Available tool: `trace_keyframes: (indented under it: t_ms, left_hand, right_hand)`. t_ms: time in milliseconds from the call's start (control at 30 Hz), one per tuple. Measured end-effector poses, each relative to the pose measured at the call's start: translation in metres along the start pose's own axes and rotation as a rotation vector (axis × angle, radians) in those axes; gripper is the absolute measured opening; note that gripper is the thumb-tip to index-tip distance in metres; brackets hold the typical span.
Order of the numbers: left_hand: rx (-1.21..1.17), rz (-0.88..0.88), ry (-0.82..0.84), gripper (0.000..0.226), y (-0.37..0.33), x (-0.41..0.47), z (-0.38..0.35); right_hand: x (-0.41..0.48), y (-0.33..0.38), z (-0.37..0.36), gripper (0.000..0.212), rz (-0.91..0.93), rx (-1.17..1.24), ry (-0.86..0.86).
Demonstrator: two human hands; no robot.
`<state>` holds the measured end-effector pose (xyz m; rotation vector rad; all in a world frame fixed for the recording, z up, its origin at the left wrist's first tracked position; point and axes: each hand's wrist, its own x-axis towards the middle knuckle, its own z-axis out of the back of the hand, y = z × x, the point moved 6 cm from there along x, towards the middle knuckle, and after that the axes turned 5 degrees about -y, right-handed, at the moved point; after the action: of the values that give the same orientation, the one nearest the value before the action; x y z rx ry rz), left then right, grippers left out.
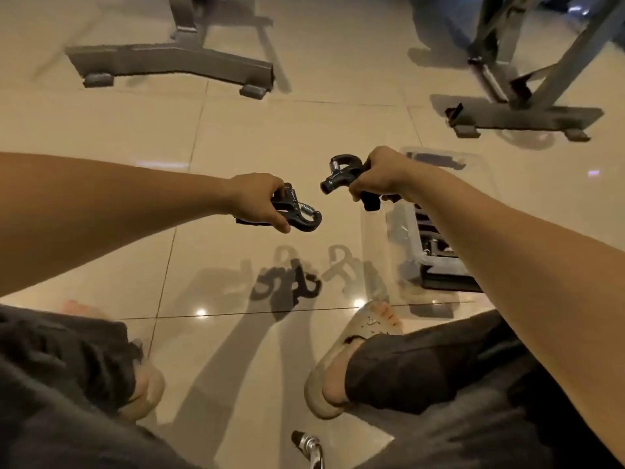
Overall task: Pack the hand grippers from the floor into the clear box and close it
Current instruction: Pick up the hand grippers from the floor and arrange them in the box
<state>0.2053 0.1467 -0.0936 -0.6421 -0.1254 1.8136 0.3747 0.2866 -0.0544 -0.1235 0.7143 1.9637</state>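
I am gripping one black plastic hand gripper with a steel spring in my left hand and a second black hand gripper in my right hand, both off the floor. The clear plastic box is sitting under my right forearm, nearer that hand.

Left hand holds black spring hand gripper above beige tiled floor. Right hand holds second black hand gripper just right of it. Clear plastic box on floor, under right forearm. Grey metal stand bases behind.
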Motion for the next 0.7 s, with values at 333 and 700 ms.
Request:
trace_keyframes:
  t_ms: [333,700]
  left_hand:
    - [0.050,-0.202,-0.055,0.050,-0.163,0.043,-0.025]
    - [0.083,-0.261,0.020,0.042,-0.190,0.097,-0.010]
  right_hand:
    - [-0.039,-0.143,0.074,0.051,-0.126,0.059,-0.121]
    - [-0.042,-0.206,0.104,0.043,-0.271,0.100,-0.115]
